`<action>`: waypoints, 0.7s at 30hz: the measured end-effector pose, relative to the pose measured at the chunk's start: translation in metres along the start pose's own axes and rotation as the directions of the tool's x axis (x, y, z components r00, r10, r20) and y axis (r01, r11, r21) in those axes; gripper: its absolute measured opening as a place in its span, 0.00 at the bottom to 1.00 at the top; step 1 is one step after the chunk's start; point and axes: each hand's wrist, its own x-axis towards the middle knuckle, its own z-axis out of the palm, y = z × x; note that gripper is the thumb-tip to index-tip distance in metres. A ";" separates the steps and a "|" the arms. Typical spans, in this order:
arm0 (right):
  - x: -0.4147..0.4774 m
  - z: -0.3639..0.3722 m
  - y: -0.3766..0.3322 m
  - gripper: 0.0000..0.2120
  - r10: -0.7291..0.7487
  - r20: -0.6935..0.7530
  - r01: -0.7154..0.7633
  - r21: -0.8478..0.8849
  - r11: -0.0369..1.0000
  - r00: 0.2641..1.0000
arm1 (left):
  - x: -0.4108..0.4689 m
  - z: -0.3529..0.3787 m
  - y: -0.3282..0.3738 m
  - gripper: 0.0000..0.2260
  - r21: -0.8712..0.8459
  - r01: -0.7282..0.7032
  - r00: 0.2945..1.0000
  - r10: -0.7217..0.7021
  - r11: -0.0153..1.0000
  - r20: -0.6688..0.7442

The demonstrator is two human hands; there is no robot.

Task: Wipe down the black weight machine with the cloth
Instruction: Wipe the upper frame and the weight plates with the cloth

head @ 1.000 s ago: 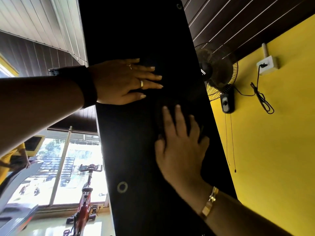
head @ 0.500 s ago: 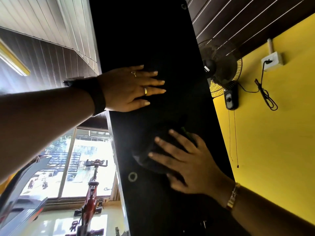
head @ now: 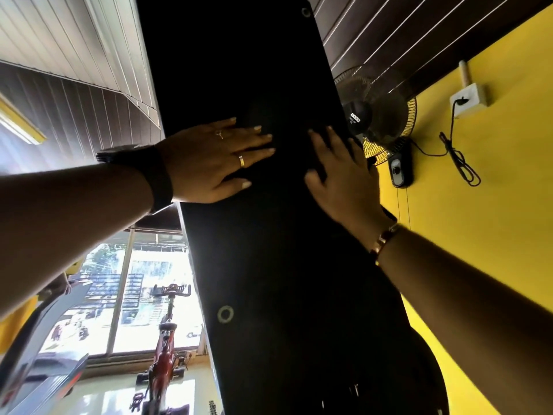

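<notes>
Overhead, left hand (head: 209, 163) flat, fingers straight, on black weight machine (head: 269, 265).
Right hand (head: 344, 187), also flat, presses cloth (head: 371, 160) at right edge.

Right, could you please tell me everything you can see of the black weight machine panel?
The black weight machine panel is a tall, flat, matte slab, seemingly painted metal, seen from below. Two ring fasteners show: one low, one near the top. The left hand lies flat on it; the right hand presses by its right edge. Any cloth beneath is lost against the black.
</notes>
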 end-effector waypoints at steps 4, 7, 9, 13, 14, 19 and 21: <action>0.025 -0.014 0.005 0.35 0.159 0.018 -0.160 0.147 0.976 0.987 | -0.001 0.002 0.004 0.27 0.018 0.025 1.000 -0.025 1.000 -0.001; 0.018 -0.008 -0.018 0.33 0.030 -0.040 -0.027 0.066 0.997 0.999 | -0.001 0.005 0.013 0.27 0.051 0.106 0.994 -0.105 0.993 -0.021; 0.014 -0.003 -0.024 0.32 -0.128 -0.049 0.127 -0.018 0.992 0.991 | -0.001 0.007 0.020 0.28 0.040 0.223 0.974 -0.220 0.974 -0.054; 0.032 -0.010 -0.022 0.34 -0.245 0.017 0.246 -0.064 0.967 0.969 | -0.001 0.011 0.036 0.30 -0.020 0.465 0.878 -0.464 0.885 -0.115; 0.036 -0.011 -0.023 0.34 -0.276 0.023 0.277 -0.077 0.958 0.961 | -0.001 0.012 0.040 0.30 -0.028 0.504 0.855 -0.503 0.863 -0.129; 0.048 -0.008 -0.030 0.35 -0.388 0.045 0.390 -0.125 0.912 0.921 | 0.001 0.014 0.045 0.34 -0.021 0.563 0.817 -0.560 0.826 -0.135; 0.053 -0.008 -0.020 0.36 -0.382 0.043 0.384 -0.076 0.920 0.923 | -0.001 0.014 0.044 0.34 -0.010 0.551 0.826 -0.547 0.835 -0.135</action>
